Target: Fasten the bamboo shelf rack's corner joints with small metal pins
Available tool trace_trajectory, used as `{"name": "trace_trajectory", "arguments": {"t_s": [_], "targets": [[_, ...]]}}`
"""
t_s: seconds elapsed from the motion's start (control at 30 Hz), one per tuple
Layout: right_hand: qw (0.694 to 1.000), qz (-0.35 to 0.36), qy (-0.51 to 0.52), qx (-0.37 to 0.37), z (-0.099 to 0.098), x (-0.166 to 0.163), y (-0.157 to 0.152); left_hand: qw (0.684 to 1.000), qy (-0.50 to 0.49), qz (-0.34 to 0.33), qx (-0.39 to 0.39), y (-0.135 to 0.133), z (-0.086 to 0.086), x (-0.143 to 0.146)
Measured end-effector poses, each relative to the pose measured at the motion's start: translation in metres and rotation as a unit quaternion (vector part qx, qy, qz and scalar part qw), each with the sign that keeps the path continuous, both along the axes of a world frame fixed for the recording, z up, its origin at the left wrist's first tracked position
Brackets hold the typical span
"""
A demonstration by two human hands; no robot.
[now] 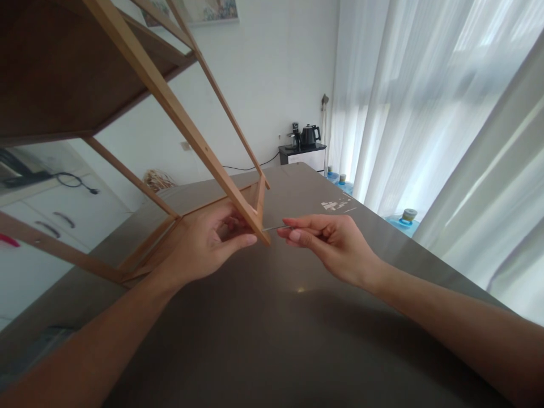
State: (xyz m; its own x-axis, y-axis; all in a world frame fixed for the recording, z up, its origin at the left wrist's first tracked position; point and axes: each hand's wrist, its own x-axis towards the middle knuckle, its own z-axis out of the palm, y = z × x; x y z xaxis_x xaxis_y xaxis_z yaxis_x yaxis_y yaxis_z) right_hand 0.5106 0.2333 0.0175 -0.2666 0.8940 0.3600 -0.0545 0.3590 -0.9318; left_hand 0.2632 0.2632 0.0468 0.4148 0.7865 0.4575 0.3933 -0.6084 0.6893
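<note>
A tilted wooden shelf unit with slim legs and dark boards rises from the table on my left side. My left hand is closed around the lower end of its near leg, the thumb lying along the front and the other fingers partly hidden behind the wood. Between thumb and fingers, my right hand pinches a thin metal hex key. The key's far tip meets the leg close to its foot, where a lower crosspiece joins. Whether it sits in a bolt head is too small to tell.
The grey table spreads beneath both hands, with pale torn scraps near its right edge. Beyond stand a black kettle on a small cabinet, blue water bottles and white curtains. White cupboards are at left.
</note>
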Motion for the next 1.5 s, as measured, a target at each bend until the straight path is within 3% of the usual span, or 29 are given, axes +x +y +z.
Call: {"name": "trace_trajectory", "arguments": {"t_s": [0.3, 0.7, 1.07, 1.5], "targets": [[0.993, 0.023, 0.072, -0.086, 0.008, -0.011, 0.011, 1.000, 0.008, -0.011, -0.017, -0.002, -0.004, 0.000], [0.939, 0.048, 0.202, -0.274, 0.010, -0.019, 0.019, 1.000, 0.006, -0.004, -0.019, 0.000, -0.005, 0.000], [0.948, 0.069, 0.209, -0.228, 0.005, -0.021, 0.016, 1.000, 0.013, -0.009, -0.006, 0.001, -0.005, 0.000], [0.948, 0.068, 0.216, -0.224, 0.003, -0.020, 0.016, 1.000, 0.012, -0.019, -0.009, 0.001, -0.005, -0.001]]}}
